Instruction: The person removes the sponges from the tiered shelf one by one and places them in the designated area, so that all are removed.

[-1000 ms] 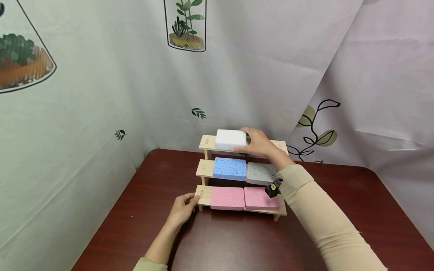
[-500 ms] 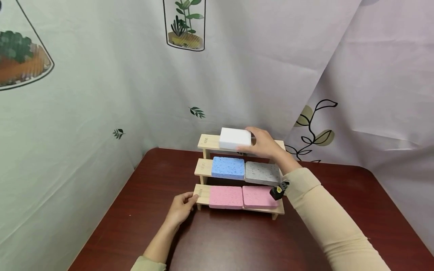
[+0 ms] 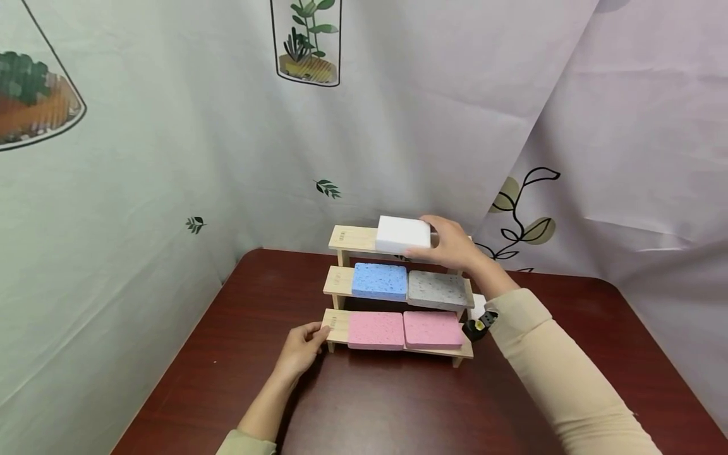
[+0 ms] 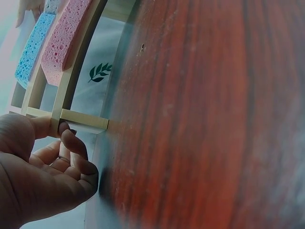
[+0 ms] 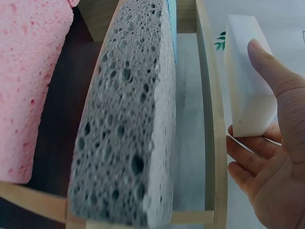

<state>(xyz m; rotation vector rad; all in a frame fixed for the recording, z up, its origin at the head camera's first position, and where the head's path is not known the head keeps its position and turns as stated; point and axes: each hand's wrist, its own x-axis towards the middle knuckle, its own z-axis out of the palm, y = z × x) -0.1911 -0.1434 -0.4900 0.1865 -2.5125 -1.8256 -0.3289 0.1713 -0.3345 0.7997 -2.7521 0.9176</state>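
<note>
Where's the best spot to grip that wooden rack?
I'd probably pinch the wooden rack at the left end of its lowest shelf, coming from the left: it's thin and bare there, beside a pink sponge, and the left hand pinches that end.

Screened-off indoor space: plant-print drapes [image 3: 409,126], brown table [image 3: 364,398]

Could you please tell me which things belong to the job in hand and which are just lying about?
Likely the job:
white foam block in the right hand
three-tier wooden stand, gripped by the left hand
blue sponge, gray sponge, two pink sponges on it

Likely not:
partly hidden white block beside the stand
patterned cloth
</note>
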